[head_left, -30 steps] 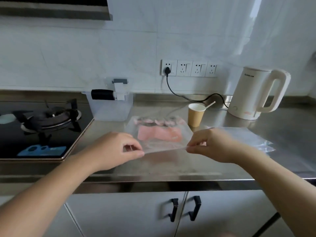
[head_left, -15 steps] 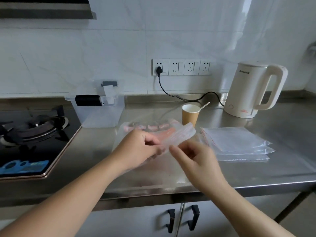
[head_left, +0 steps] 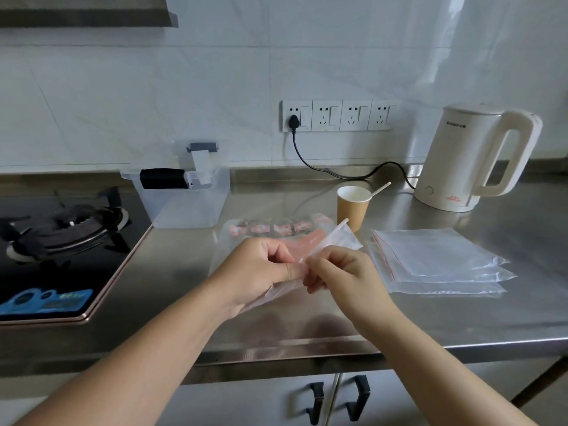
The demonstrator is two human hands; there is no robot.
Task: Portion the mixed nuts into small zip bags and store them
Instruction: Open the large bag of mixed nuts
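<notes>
Stainless-steel counter (head_left: 399,327) carries a clear storage box (head_left: 187,204), a stack of zip bags (head_left: 430,259) and a paper cup (head_left: 353,207). Above the pink-printed pouch (head_left: 276,230), left hand (head_left: 261,269) and right hand (head_left: 341,272) pinch one small zip bag (head_left: 335,239); slippery film could slide free or tear if tugged unevenly.
</notes>
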